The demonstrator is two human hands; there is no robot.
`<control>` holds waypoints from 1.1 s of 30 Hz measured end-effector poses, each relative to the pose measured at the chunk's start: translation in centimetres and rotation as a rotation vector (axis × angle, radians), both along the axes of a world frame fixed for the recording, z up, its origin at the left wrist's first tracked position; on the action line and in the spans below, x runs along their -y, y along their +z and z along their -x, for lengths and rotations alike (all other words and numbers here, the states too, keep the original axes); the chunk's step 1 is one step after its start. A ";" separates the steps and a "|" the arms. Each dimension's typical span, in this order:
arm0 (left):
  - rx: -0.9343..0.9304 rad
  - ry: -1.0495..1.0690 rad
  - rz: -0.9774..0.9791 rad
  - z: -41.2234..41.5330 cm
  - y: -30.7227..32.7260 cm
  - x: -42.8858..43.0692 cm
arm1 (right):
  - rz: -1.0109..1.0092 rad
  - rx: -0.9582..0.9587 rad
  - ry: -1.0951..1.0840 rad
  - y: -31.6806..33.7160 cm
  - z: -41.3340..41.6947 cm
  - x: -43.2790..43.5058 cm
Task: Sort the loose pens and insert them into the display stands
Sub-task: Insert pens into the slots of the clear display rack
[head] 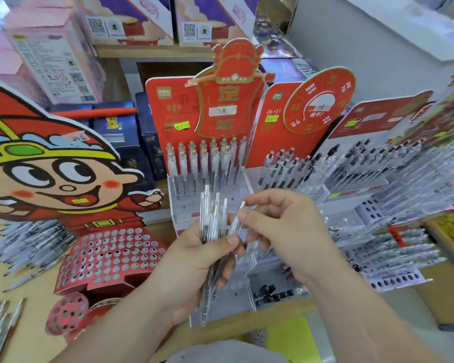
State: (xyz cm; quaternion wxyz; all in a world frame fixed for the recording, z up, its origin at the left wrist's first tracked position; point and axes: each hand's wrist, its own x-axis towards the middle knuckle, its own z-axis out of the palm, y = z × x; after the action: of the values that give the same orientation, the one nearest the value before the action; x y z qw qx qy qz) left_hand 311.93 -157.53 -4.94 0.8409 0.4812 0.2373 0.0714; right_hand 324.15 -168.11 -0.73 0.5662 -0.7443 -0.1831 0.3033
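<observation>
My left hand grips a bundle of clear pens upright, their gold tips pointing up. My right hand pinches one clear pen at the right side of that bundle, thumb and forefinger near its top. Just behind my hands stands a red display stand with two rows of clear pens in its back holes; its front holes are bare. To its right a second red stand holds black-capped pens. On the left a cartoon-figure stand has many vacant holes.
Loose pens lie in a heap at the left and a few more at the bottom left. More stands full of pens crowd the right side. Boxes are stacked on shelves behind. The wooden counter runs underneath.
</observation>
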 end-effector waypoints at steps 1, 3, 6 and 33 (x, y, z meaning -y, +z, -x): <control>-0.006 0.010 -0.014 -0.4 0.2 0.5 | -0.002 0.000 0.017 0.0 -0.6 0.3; -0.024 0.042 -0.029 -1.3 0.6 1.5 | -0.010 -0.015 0.054 0.0 -1.8 1.0; -0.044 0.110 -0.022 -2.5 1.1 3.5 | -0.037 -0.026 0.124 0.3 -3.7 2.3; -0.122 0.409 0.238 -0.9 0.8 3.5 | -0.252 0.687 -0.039 5.8 -8.6 -0.4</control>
State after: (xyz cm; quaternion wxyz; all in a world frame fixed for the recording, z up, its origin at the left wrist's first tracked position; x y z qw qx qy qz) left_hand 312.81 -160.98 -4.16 0.8438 0.3242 0.3868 0.1825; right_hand 332.73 -167.71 5.12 0.5647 -0.7303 -0.3844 -0.0003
